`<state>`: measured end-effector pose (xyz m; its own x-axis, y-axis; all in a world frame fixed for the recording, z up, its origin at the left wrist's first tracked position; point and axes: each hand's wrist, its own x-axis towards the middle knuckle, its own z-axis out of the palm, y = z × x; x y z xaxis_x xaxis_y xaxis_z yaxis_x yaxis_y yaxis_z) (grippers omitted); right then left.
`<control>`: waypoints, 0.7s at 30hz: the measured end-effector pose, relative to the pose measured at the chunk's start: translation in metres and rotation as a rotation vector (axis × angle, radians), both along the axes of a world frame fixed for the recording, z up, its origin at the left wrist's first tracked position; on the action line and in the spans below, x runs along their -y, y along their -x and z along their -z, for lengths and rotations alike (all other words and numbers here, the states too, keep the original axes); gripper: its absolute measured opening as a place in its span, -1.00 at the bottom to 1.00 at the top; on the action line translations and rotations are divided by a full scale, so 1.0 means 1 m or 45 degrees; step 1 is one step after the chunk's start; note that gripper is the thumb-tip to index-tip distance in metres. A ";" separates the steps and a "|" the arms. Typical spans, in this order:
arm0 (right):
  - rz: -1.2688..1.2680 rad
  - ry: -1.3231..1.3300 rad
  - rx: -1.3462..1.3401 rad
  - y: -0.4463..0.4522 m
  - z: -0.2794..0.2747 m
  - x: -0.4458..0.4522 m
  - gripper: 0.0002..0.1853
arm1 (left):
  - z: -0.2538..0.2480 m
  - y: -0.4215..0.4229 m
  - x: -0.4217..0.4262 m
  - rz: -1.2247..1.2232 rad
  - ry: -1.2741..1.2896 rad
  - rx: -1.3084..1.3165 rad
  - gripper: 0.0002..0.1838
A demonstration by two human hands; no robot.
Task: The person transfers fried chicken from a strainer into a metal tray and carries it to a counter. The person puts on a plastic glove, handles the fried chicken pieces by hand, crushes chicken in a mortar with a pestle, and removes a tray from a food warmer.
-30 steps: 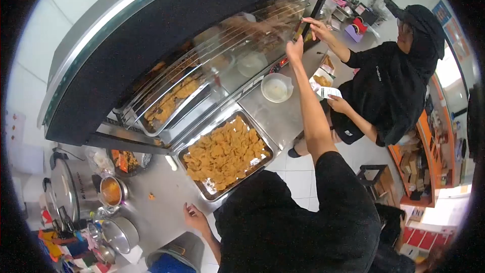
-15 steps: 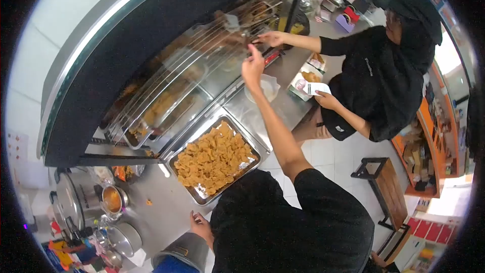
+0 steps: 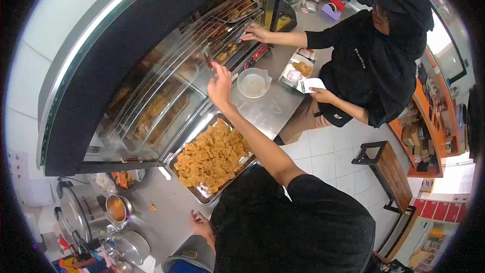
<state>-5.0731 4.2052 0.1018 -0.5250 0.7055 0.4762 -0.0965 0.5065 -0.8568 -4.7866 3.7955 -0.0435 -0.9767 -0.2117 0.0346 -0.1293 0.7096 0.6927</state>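
Note:
My right hand is raised at the front of the glass display case, its fingers closed round a small dark red handle at the glass. Below that forearm lies a metal tray lined with foil and heaped with golden fried pieces. My left hand hangs low by the counter edge, fingers loosely bent and apart, holding nothing. Behind the glass, wire racks carry more fried food. A co-worker's hand reaches into the case at its right end with a metal utensil.
The co-worker stands at the right, holding white paper beside an open food box. A translucent bowl sits on the counter. Pots, a large cooker and a grey bin are at the lower left.
My right hand has moved left and down along the case front. The co-worker's hand has moved left, into the case. My left hand has shifted slightly.

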 end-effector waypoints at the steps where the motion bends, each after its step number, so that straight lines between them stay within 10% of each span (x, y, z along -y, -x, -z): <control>1: -0.002 -0.018 -0.009 -0.001 -0.001 0.004 -0.39 | 0.000 0.000 0.001 0.018 -0.007 -0.011 -0.66; 12: -0.265 0.378 -0.277 0.007 0.043 -0.046 -0.70 | -0.009 0.005 0.002 -0.038 -0.050 -0.017 -0.67; 21: -0.103 0.838 0.570 0.065 0.063 -0.139 -0.72 | -0.024 -0.011 -0.009 -0.022 0.052 0.039 -0.66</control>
<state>-5.1385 4.3443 0.0391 -0.6292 0.7202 -0.2924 0.3124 -0.1101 -0.9435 -4.7760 3.8045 -0.0192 -0.9736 -0.2278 0.0136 -0.1627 0.7348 0.6585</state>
